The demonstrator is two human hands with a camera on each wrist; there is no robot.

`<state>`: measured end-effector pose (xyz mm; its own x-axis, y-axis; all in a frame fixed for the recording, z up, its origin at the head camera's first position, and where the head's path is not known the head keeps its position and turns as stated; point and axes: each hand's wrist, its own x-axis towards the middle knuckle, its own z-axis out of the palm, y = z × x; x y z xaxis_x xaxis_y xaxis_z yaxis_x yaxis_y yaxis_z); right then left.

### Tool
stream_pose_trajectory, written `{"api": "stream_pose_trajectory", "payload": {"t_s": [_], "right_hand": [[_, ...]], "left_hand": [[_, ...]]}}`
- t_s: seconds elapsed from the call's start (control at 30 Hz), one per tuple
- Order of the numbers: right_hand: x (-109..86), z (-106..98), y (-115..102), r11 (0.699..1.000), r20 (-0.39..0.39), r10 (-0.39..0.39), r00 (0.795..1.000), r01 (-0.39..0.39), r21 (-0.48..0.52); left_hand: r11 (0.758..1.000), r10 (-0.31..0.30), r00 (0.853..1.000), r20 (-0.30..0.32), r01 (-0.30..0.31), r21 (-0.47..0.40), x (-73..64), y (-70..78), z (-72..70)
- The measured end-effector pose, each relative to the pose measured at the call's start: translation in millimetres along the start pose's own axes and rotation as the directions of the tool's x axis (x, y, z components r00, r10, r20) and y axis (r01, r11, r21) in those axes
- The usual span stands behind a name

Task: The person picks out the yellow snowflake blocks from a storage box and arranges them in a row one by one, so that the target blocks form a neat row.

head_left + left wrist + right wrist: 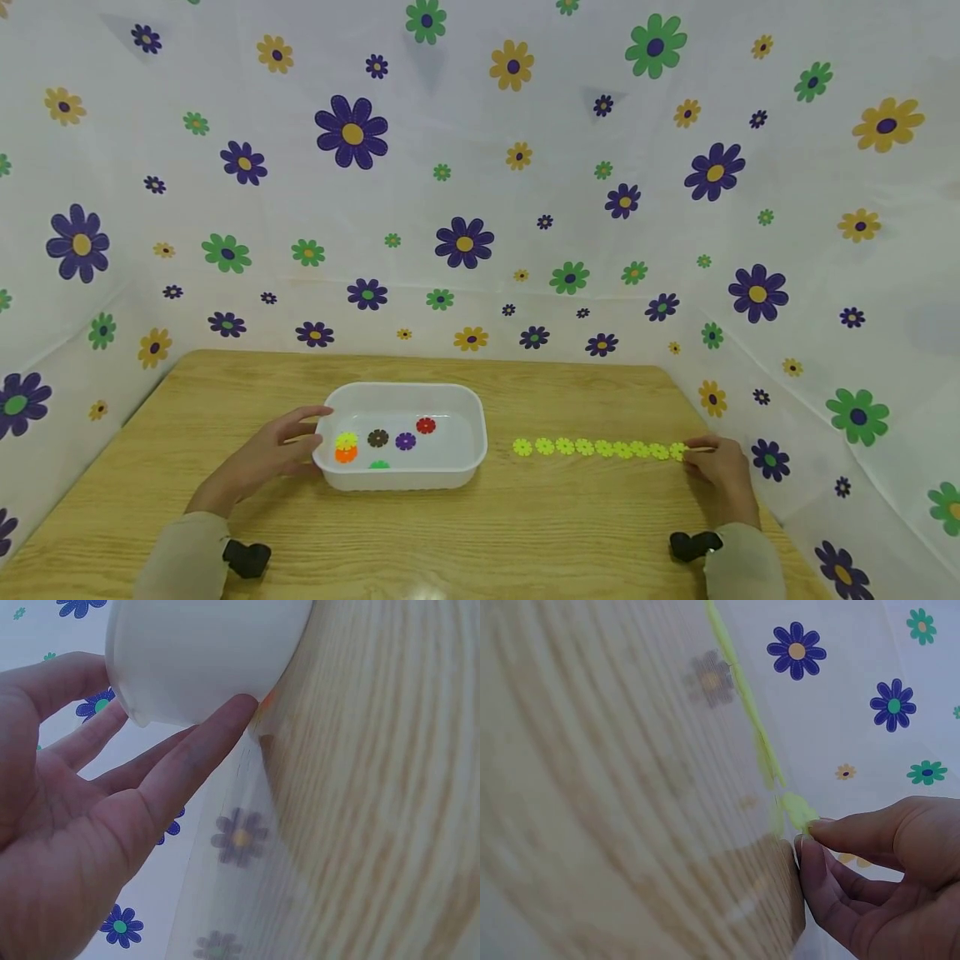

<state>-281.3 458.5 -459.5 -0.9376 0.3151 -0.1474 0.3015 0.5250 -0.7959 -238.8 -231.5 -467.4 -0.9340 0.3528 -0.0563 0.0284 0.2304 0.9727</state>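
With thumb and fingertips, my right hand (723, 473) pinches the yellow-green flower-shaped disc (798, 810) at the right end of a row. That row of matching discs (584, 447) runs left across the table, its pieces edge to edge or nearly so. My left hand (262, 457) rests its extended fingers against the left end of a white plastic tray (405, 480). In the left wrist view, fingertips touch the outer wall (202, 660) and rim of that tray. Inside lie a yellow disc (347, 440), an orange one, and several others in brown, purple, red and green.
Pale wood-grain table (495, 533) stretches under both hands. A white sheet printed with flowers (465, 183) stands along the back and both sides. The table's right edge passes close to my right hand.
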Motion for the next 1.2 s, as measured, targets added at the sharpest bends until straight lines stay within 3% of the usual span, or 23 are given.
{"api": "stream_pose_trajectory", "payload": {"t_s": [0.3,0.43,0.6,0.73,0.9,1.2], "right_hand": [[-1.1,-6,-2,0.999,0.032,-0.029,0.999,0.030,-0.025],[-5.4,-8,-13,0.986,0.081,-0.105,0.991,0.114,-0.123],[-15.4,2,-40,0.951,0.157,-0.240,0.958,0.265,-0.161],[-25.6,18,-64,0.930,0.235,-0.294,0.926,0.334,-0.155],[-36.0,41,-95,0.906,0.330,-0.333,0.884,0.396,-0.148],[-47.6,88,-148,0.888,0.397,-0.338,0.853,0.429,-0.167]], "left_hand": [[1.000,0.007,1.000,0.003,-0.007,0.008,1.0,-1.6,-0.7],[1.000,-0.002,1.000,-0.006,0.002,0.020,0.5,-2.7,-0.6],[1.000,-0.008,1.000,-0.010,0.009,0.027,0.7,-3.0,-1.0],[1.000,-0.018,1.000,-0.017,0.018,0.024,1.1,-3.1,-1.2],[0.999,-0.026,1.000,-0.016,0.026,0.024,0.3,-2.6,-1.3],[0.999,-0.015,1.000,-0.016,0.015,0.032,-0.5,-2.2,-1.1]]}}
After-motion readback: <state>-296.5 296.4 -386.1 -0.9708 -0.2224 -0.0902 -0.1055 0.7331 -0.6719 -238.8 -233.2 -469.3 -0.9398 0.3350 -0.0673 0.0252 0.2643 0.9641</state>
